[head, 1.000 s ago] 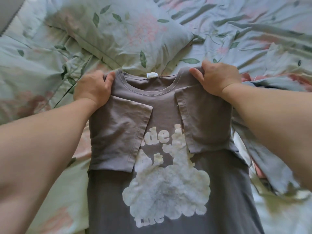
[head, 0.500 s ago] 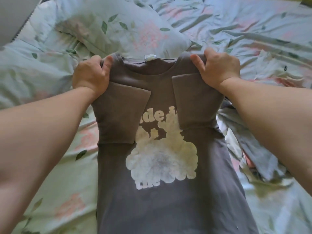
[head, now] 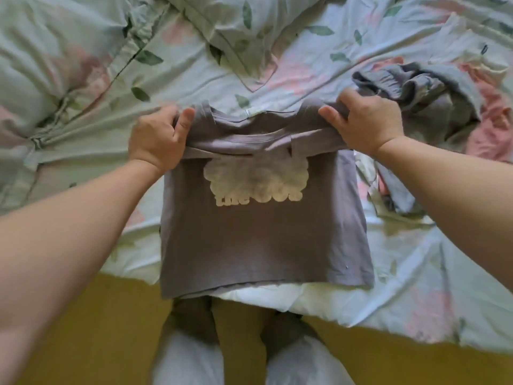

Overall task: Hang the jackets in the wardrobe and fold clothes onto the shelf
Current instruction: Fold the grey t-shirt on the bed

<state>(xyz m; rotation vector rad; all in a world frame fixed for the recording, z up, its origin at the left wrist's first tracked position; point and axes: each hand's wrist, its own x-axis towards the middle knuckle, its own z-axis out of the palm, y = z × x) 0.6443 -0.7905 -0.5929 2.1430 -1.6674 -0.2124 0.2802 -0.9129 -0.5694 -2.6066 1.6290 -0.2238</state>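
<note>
Floral bedding (head: 194,79) in pale green and pink fills the upper frame, with a pillow (head: 249,23) at top centre and yellow floor (head: 97,329) along the bottom. At centre lies the grey T-shirt (head: 263,232), print up, its hem at the bed's near edge. I have my left hand (head: 158,140) clenched round one shoulder of it and my right hand (head: 366,120) round the other, thumbs on top and fingers curled under the cloth. The collar end is raised and doubled toward the print with the sleeves tucked inward, so I judge the side folds are done and the top-to-hem fold is in hand. Left to do: lay that fold flat, then carry the shirt to the shelf. A crumpled grey garment (head: 433,93) at upper right looks unfolded. No wardrobe, shelf or jacket is in view, so I cannot tell how that part stands.
</note>
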